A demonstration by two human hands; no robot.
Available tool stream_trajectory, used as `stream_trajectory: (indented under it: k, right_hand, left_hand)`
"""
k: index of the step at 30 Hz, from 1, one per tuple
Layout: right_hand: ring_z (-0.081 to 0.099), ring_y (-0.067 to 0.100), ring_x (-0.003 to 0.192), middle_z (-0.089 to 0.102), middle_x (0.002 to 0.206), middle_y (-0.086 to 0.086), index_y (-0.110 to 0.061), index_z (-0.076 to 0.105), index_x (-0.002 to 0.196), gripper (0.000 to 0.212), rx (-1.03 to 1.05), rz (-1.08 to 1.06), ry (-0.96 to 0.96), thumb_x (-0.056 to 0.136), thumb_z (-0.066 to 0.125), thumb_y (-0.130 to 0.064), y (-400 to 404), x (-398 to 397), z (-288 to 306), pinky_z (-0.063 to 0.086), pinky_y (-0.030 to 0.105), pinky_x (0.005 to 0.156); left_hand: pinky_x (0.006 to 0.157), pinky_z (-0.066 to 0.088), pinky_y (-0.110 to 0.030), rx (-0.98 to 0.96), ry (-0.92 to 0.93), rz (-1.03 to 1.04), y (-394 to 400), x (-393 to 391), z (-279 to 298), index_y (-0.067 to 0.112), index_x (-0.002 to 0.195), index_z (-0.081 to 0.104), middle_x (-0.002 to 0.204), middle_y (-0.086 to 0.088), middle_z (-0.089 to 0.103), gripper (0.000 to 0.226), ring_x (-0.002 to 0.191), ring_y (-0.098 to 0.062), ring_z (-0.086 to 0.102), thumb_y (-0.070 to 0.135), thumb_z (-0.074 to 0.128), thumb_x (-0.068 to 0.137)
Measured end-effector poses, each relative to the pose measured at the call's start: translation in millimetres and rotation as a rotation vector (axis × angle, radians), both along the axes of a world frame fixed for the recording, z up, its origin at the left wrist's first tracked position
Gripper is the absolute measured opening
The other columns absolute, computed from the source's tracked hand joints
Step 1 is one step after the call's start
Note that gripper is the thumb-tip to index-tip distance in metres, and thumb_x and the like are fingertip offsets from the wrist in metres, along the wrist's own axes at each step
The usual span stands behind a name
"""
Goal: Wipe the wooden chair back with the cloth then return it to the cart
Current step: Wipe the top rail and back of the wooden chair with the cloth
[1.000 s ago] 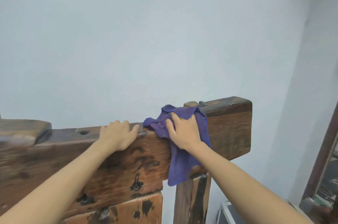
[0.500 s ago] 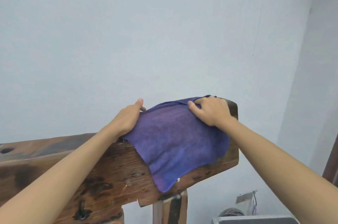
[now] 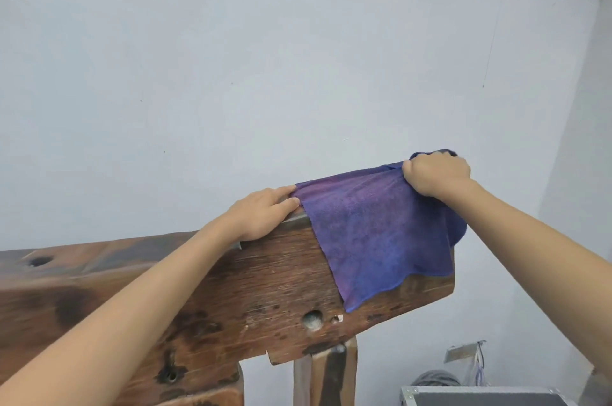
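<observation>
Cloth (image 3: 381, 233) over chair back (image 3: 251, 289) end, left hand (image 3: 261, 217) and right hand (image 3: 437, 174) at its corners.

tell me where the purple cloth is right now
In the head view, the purple cloth hangs over the right end of the wooden chair back, between the left hand and right hand.

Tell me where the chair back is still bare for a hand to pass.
Bare: the top edge and front face of the chair back from the left hand out to the hole, and the strip below the cloth. Crowded: the right end, under the cloth and the right hand.
</observation>
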State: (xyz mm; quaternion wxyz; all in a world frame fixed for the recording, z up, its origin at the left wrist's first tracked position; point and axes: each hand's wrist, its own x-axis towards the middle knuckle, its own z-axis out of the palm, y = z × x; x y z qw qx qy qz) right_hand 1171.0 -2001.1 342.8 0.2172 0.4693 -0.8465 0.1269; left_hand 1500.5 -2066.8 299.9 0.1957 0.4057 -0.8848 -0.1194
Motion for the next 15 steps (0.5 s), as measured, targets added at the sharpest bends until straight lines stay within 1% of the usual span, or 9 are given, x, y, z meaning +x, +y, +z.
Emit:
stream_trajectory:
  k: [2,3,5,7,8,10,12,13,15]
  right_hand:
    - [0.056,0.031,0.098,0.067,0.106,0.01,-0.018,0.064,0.086,0.039,-0.042,0.024,0.153,0.094,0.032,-0.039,1,21,1,0.038,0.037,0.078]
    - [0.057,0.029,0.093,0.068,0.103,0.006,-0.02,0.064,0.082,0.044,-0.029,0.109,0.105,0.092,0.031,-0.048,0,31,-1,0.039,0.036,0.076]
    - [0.058,0.025,0.102,0.066,0.108,-0.005,-0.034,0.068,0.098,0.059,0.075,0.253,-0.106,0.088,0.02,-0.068,0,53,-7,0.038,0.042,0.083]
    - [0.056,0.023,0.113,0.065,0.121,-0.007,-0.043,0.064,0.111,0.068,0.137,0.276,-0.136,0.084,0.011,-0.077,1,68,-12,0.032,0.044,0.087]
    - [0.055,0.023,0.116,0.064,0.124,-0.006,-0.042,0.063,0.111,0.071,0.133,0.275,-0.124,0.082,0.009,-0.08,1,73,-13,0.031,0.045,0.087]
    - [0.055,0.025,0.117,0.064,0.125,-0.002,-0.038,0.062,0.104,0.073,0.099,0.284,-0.082,0.081,0.008,-0.081,1,88,-19,0.033,0.047,0.089]
    - [0.059,0.026,0.112,0.065,0.119,0.001,-0.033,0.056,0.096,0.065,0.021,0.317,-0.01,0.084,0.007,-0.074,0,111,-29,0.034,0.045,0.086]
    - [0.061,0.027,0.108,0.067,0.116,0.002,-0.031,0.055,0.096,0.061,-0.028,0.343,0.022,0.088,0.008,-0.069,-1,124,-35,0.034,0.045,0.084]
    - [0.063,0.028,0.107,0.068,0.118,0.002,-0.031,0.057,0.115,0.058,-0.105,0.374,0.046,0.093,0.011,-0.059,1,148,-45,0.035,0.044,0.085]
  left_hand:
    - [0.118,0.028,-0.043,0.028,0.023,0.026,-1,2,-1,0.025,0.154,0.036,0.159,-0.001,0.04,0.057,0.146,-0.023,0.036,0.051,0.033,0.104]
    - [0.117,0.029,-0.043,0.039,0.054,0.043,-1,3,-2,0.023,0.152,0.039,0.157,-0.001,0.043,0.057,0.144,-0.024,0.038,0.052,0.033,0.104]
    - [0.108,0.036,-0.042,0.044,0.151,0.065,0,6,-6,0.02,0.135,0.055,0.143,-0.003,0.056,0.049,0.133,-0.026,0.048,0.049,0.03,0.105]
    - [0.094,0.037,-0.038,0.026,0.224,0.049,0,10,-10,0.016,0.11,0.061,0.122,-0.002,0.064,0.048,0.12,-0.028,0.054,0.045,0.023,0.106]
    - [0.091,0.034,-0.036,0.026,0.237,0.039,1,13,-12,0.015,0.11,0.062,0.121,0.001,0.063,0.052,0.12,-0.028,0.054,0.045,0.019,0.107]
    - [0.096,0.03,-0.033,0.062,0.251,0.031,-2,19,-14,0.02,0.127,0.062,0.134,0.003,0.058,0.06,0.127,-0.024,0.05,0.047,0.012,0.106]
    - [0.101,0.028,-0.031,0.1,0.266,0.025,-6,27,-13,0.027,0.137,0.059,0.146,0.001,0.053,0.065,0.133,-0.022,0.047,0.052,0.009,0.105]
    - [0.102,0.027,-0.03,0.106,0.262,0.022,-7,33,-13,0.029,0.139,0.057,0.148,0.001,0.051,0.065,0.134,-0.023,0.047,0.054,0.008,0.105]
    - [0.103,0.026,-0.027,0.1,0.216,0.027,-12,49,-17,0.026,0.144,0.052,0.152,0.0,0.047,0.066,0.136,-0.026,0.046,0.054,0.007,0.105]
